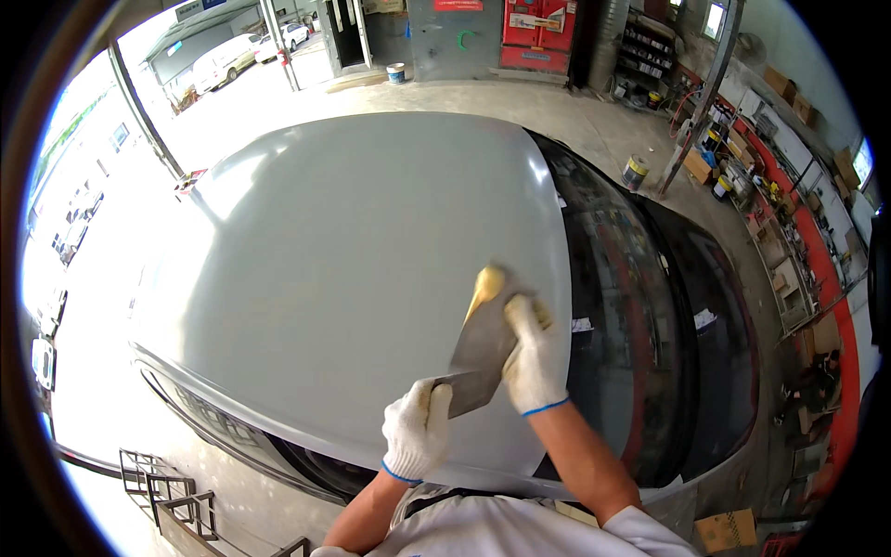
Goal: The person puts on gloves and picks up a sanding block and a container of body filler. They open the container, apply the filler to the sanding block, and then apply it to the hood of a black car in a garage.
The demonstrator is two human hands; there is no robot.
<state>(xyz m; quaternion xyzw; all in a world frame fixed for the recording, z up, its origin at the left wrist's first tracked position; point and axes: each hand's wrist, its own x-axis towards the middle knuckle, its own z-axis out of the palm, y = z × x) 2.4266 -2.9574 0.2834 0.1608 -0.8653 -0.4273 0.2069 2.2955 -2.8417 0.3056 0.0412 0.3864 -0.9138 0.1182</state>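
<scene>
Both of my hands wear white knitted gloves with blue cuffs. My right hand [535, 357] grips a flat grey metal plate [486, 342], with its thumb over the plate's right edge. A lump of yellow putty [486, 282] sits at the far end of that plate. My left hand [416, 429] is closed around a putty knife [457, 380], whose thin grey blade meets the near part of the plate. Both tools are held above the matte grey roof [353, 232] of a car, close to its right-hand edge.
Dark rear glass [617, 306] adjoins the roof on the right. A lift post [705, 97] and a can [635, 172] stand beyond it. Cluttered shelves [789, 213] line the right wall. Black metal frames [172, 501] are at lower left, and a cardboard box [727, 530] at lower right.
</scene>
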